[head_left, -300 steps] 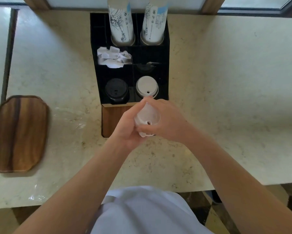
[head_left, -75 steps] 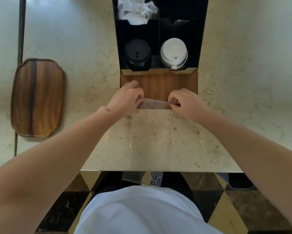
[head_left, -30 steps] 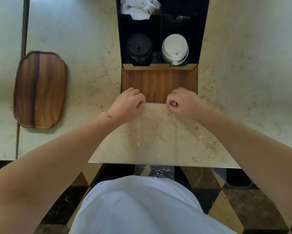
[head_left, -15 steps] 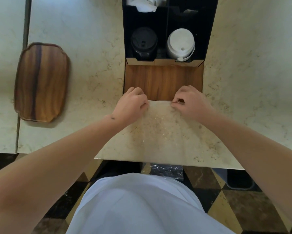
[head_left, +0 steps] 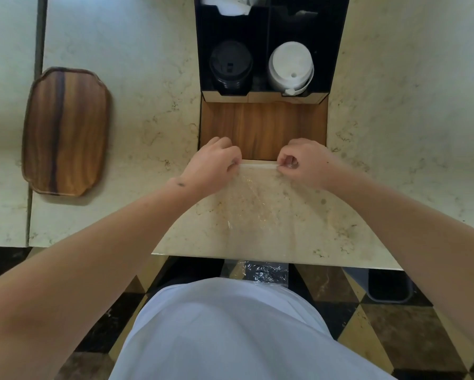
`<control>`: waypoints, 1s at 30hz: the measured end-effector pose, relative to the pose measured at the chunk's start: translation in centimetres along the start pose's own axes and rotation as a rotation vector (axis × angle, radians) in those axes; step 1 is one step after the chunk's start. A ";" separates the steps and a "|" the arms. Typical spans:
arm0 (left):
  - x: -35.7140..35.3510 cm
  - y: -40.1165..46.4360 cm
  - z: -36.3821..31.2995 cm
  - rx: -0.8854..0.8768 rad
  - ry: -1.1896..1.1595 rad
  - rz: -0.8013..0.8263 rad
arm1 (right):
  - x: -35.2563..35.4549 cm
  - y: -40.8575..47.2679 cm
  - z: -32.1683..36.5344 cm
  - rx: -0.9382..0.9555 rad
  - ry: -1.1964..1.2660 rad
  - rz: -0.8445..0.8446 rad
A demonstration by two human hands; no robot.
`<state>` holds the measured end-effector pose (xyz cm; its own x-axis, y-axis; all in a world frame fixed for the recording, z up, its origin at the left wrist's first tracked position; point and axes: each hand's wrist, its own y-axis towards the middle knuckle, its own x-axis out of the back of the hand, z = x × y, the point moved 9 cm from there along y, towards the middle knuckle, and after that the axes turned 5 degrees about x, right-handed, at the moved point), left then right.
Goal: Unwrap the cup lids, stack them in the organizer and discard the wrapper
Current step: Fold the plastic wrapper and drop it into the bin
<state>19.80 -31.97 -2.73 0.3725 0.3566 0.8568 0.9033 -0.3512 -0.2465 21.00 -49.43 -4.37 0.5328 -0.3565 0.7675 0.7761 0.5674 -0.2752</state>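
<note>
Since 0.5 s ago both hands drew clear thin plastic wrapper (head_left: 253, 212) slightly wider. Left hand (head_left: 212, 165) and right hand (head_left: 303, 163) each pinched shut on wrapper's far corners; sheet hung over marble bench's near edge. Stacked white plastic cup lids (head_left: 290, 65) sat in black organizer's (head_left: 337, 50) near-right compartment, black lids (head_left: 230, 64) near-left.

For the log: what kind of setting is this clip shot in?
Probably a cafe or self-serve drinks counter. A black compartmented organizer on a pale marble countertop holds a stack of black cup lids beside a stack of white cup lids, with an oblong wooden serving tray nearby.
</note>
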 end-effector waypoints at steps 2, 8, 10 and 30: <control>0.2 -0.5 -0.8 -0.103 0.055 -0.030 | 0.1 -0.4 0.3 0.042 -0.036 -0.022; -0.7 -2.5 -1.3 -0.311 0.245 -0.070 | -0.2 -1.9 2.7 0.255 -0.314 -0.075; -0.7 -2.7 -1.2 -0.316 0.237 -0.076 | -0.7 -2.5 3.0 0.286 -0.348 -0.062; -0.4 -1.3 -0.7 0.032 0.013 0.023 | -1.1 -0.6 0.6 -0.107 -0.042 0.163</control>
<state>18.37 -32.26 -2.39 0.3909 0.3374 0.8564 0.9008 -0.3313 -0.2806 19.81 -48.93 -4.69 0.6413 -0.2336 0.7308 0.7134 0.5320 -0.4560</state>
